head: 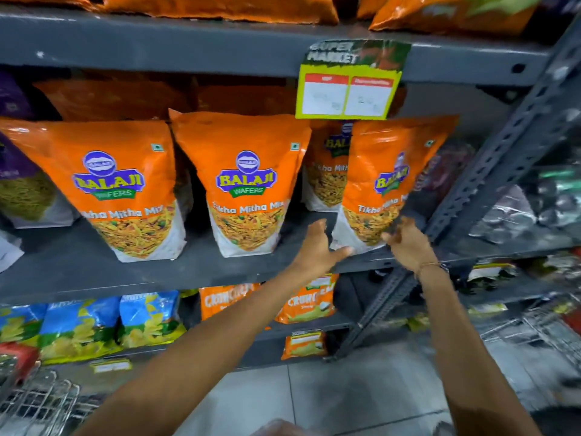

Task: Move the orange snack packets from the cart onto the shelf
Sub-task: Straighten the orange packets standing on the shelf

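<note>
Three orange snack packets stand in a front row on the grey middle shelf (201, 265): one at the left (119, 184), one in the middle (245, 184), and a tilted, blurred one at the right (386, 180). Another orange packet (327, 171) stands behind that one. My left hand (317, 247) is spread open, its thumb touching the right packet's lower left corner. My right hand (405, 243) has its fingers curled on that packet's lower right corner. Part of the wire cart (37, 401) shows at the bottom left.
A yellow price tag (349, 92) hangs from the shelf above. Purple packets (19, 184) stand at the far left. Blue and orange chip bags (147, 319) fill the lower shelf. A slanted grey upright (490, 171) borders the right side, and a wire basket (540, 328) sits beyond it.
</note>
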